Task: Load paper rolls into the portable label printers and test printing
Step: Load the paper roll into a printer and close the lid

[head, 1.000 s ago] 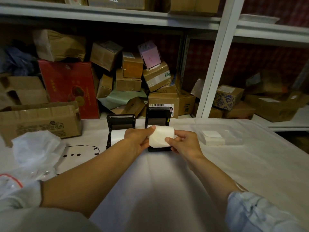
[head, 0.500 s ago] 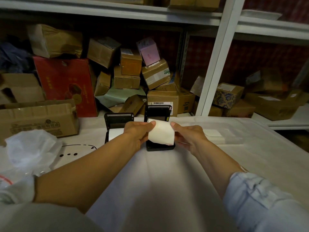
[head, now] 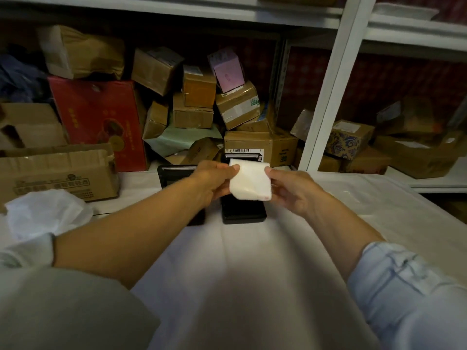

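Presently, one white cylindrical paper roll [head: 250,179] is held between two hands above the table [head: 252,261], which is covered in white cloth. The left hand [head: 211,181] pinches the roll's left end, thumb on top; the right hand [head: 290,190] takes the right end, fingers curled round it. Both grips are closed on the roll.

Printers, two: the right black portable label printer [head: 243,210] lies directly under the roll, its lid [head: 242,156] standing open behind; the left black portable label printer [head: 174,175] stands just beside it, lid also open, its body mostly hidden by the left forearm.

Other items on the table: one crumpled white plastic bag [head: 48,210] at far left; one long brown cardboard carton [head: 58,173] behind it; one clear flat plastic tray, faint, to the right of the right hand.

Shelving: one white metal rack [head: 328,84] holding many brown cardboard parcels, not countable with certainty, plus one red printed box [head: 98,122] and one pink box [head: 227,69].

Sleeves, two: both pale blue, pushed up the forearms.

Change against the earlier pictures: the roll has been raised and tilted, a loose leading edge now unwound and hanging toward the viewer; the hands stay at its ends; both printers are unmoved.
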Motion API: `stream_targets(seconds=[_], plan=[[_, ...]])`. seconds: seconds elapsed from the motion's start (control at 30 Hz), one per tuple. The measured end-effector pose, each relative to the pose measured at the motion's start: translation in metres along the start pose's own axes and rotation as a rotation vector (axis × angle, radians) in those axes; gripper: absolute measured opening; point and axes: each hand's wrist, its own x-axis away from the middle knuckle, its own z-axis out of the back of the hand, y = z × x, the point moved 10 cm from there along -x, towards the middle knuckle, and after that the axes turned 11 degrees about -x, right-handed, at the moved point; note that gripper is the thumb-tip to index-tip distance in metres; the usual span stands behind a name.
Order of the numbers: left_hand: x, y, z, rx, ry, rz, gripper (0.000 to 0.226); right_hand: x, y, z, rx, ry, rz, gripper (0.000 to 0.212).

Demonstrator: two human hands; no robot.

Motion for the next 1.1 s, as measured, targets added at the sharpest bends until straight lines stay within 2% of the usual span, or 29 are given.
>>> stream_targets(seconds=[0.17,0.27,0.33,0.4,0.57,0.7,0.77,0.93,1.1], plan=[[-0.01,0.013,-0.002,-0.233,0.012,-0.116,0.03,-0.016,-0.012,-0.004,0.064,0.033,0.075,0.008],[-0.019,-0.012,-0.006,-0.287,0.002,-0.048,0.023,-0.029,-0.001,0.0,0.149,0.037,0.06,0.009],[-0.023,-0.033,-0.009,-0.292,-0.026,0.032,0.029,-0.038,0.009,0.005,0.217,0.066,0.045,0.026],[-0.031,-0.047,-0.01,-0.306,-0.012,0.079,0.034,-0.048,0.017,0.005,0.28,0.095,0.042,0.033],[-0.051,-0.053,0.0,-0.436,0.109,0.013,0.03,-0.068,0.025,-0.003,0.347,0.113,0.069,0.032],[-0.052,-0.057,0.007,-0.396,0.167,-0.004,0.015,-0.076,0.024,0.0,0.437,0.152,0.117,0.032],[-0.056,-0.059,0.01,-0.38,0.196,-0.002,0.021,-0.079,0.028,0.004,0.474,0.165,0.103,0.033],[-0.066,-0.056,0.012,-0.404,0.225,-0.008,0.019,-0.085,0.034,0.012,0.498,0.196,0.061,0.042],[-0.074,-0.054,0.013,-0.442,0.232,-0.014,0.02,-0.091,0.029,0.012,0.548,0.216,0.11,0.037]])
